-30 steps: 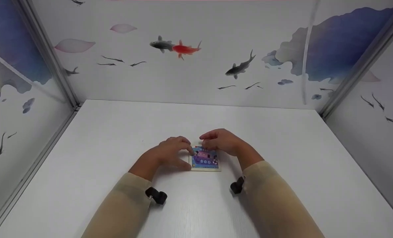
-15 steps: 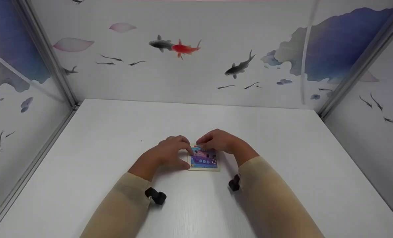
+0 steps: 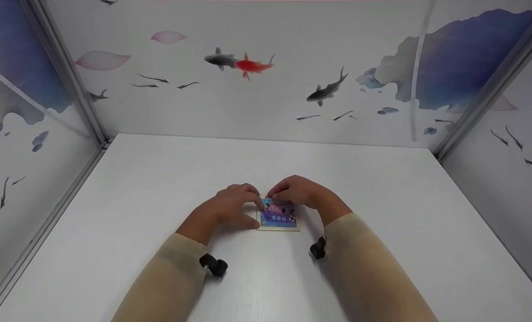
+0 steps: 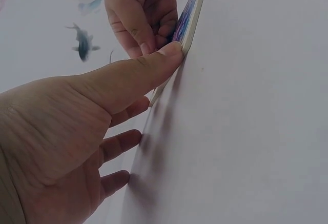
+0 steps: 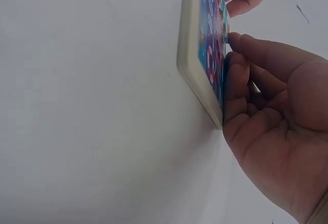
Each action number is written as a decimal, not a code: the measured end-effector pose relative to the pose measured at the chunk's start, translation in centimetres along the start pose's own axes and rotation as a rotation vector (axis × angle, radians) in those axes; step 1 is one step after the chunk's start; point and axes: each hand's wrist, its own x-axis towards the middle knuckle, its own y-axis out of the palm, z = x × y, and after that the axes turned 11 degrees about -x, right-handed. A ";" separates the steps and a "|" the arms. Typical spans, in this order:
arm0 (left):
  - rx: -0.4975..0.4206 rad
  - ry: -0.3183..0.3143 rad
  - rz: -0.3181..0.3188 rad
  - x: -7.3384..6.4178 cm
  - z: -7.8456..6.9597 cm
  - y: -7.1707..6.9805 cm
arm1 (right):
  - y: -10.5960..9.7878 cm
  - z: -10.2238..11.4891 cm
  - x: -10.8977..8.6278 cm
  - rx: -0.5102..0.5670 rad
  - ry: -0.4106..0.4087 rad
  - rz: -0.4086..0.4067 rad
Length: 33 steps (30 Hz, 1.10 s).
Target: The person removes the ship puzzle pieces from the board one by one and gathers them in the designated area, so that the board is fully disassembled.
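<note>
A small wooden picture puzzle (image 3: 278, 218) lies flat on the white table, showing a purple ship on blue inside a pale frame. My left hand (image 3: 237, 205) holds it at the left side, with the thumb at the near-left corner and the index finger by the upper left. In the left wrist view the other fingers of the left hand (image 4: 61, 142) rest beside the board. My right hand (image 3: 299, 191) bends over the far edge, thumb and index finger together. At these fingertips the right wrist view shows a small blue puzzle piece (image 5: 228, 38), mostly hidden.
The white table (image 3: 158, 165) extends around the puzzle. Printed panels (image 3: 266, 112) with fish and petals close off the back and both sides, joined by metal posts (image 3: 76, 80). A black camera mount sits at each wrist.
My right hand has shifted slightly left along the puzzle's far edge, its fingertips coming closer to the left index finger. The left hand stays at the left side.
</note>
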 end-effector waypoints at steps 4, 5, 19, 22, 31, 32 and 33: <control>-0.010 -0.009 0.000 0.1 -0.1 0.1 | 0.1 -0.3 0.0 0.030 0.000 -0.012; -0.013 -0.008 0.001 0.1 -0.1 0.1 | 0.2 -0.3 0.0 0.042 0.002 -0.016; -0.012 -0.015 0.001 -0.4 -0.2 -0.2 | 0.6 0.5 0.0 0.167 0.036 -0.089; -0.014 -0.019 0.000 -0.4 -0.2 -0.1 | 0.4 0.2 0.0 0.183 0.033 -0.086; -0.011 -0.023 -0.003 0.0 0.0 0.1 | -0.7 -1.1 -0.1 0.305 0.045 -0.100; -0.008 -0.025 -0.003 0.1 0.0 0.1 | -0.9 -1.3 -0.2 0.322 0.048 -0.101; -0.006 -0.029 -0.004 0.1 0.0 0.1 | -1.1 -1.5 -0.3 0.337 0.051 -0.103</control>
